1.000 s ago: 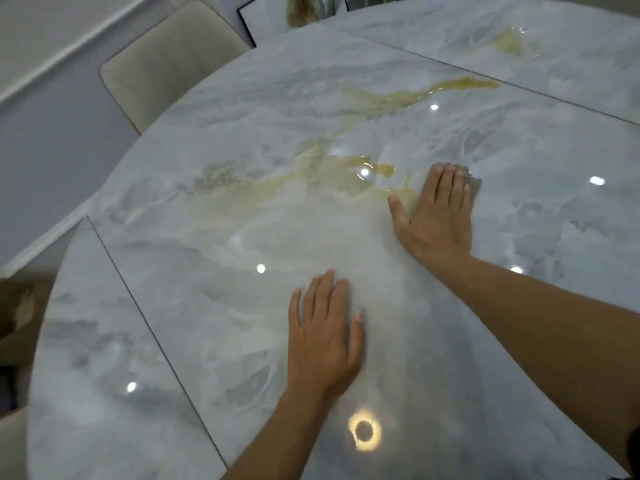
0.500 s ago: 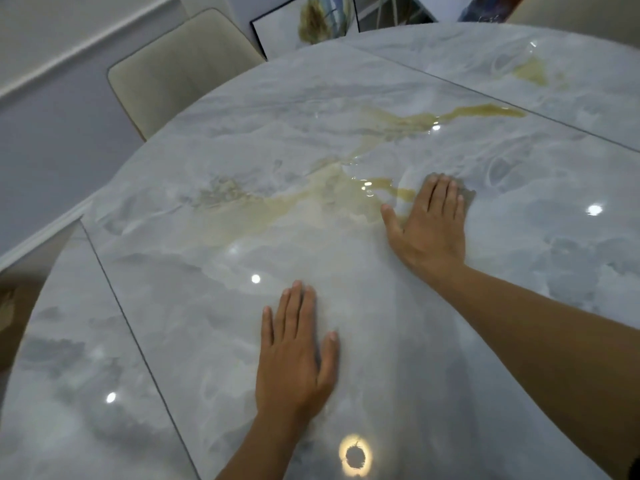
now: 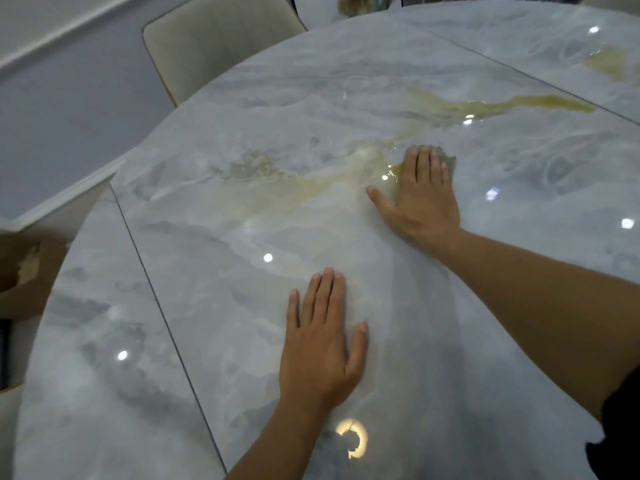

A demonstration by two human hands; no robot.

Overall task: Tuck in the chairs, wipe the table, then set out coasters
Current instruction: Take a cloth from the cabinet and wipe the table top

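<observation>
A glossy grey-white marble table [image 3: 214, 244] with yellow veins fills the head view. My right hand [image 3: 424, 195] lies flat on it by the yellow vein. It presses down on a grey cloth [image 3: 448, 159], and only a small edge of the cloth shows past the fingertips. My left hand [image 3: 322, 344] rests palm-down on the bare tabletop nearer to me, holding nothing. A beige upholstered chair [image 3: 214, 39] stands at the table's far left edge, its back close to the rim. No coasters are in view.
Seams [image 3: 166, 323] cross the tabletop at the left and at the far right. A pale wall with white moulding [image 3: 59, 188] runs along the left. A brown object [image 3: 24, 275] sits low at the left edge. A framed picture [image 3: 356, 5] leans beyond the table.
My left hand slid a little to the left on the tabletop. My right hand stays on the cloth by the yellow vein. The view shifted slightly.
</observation>
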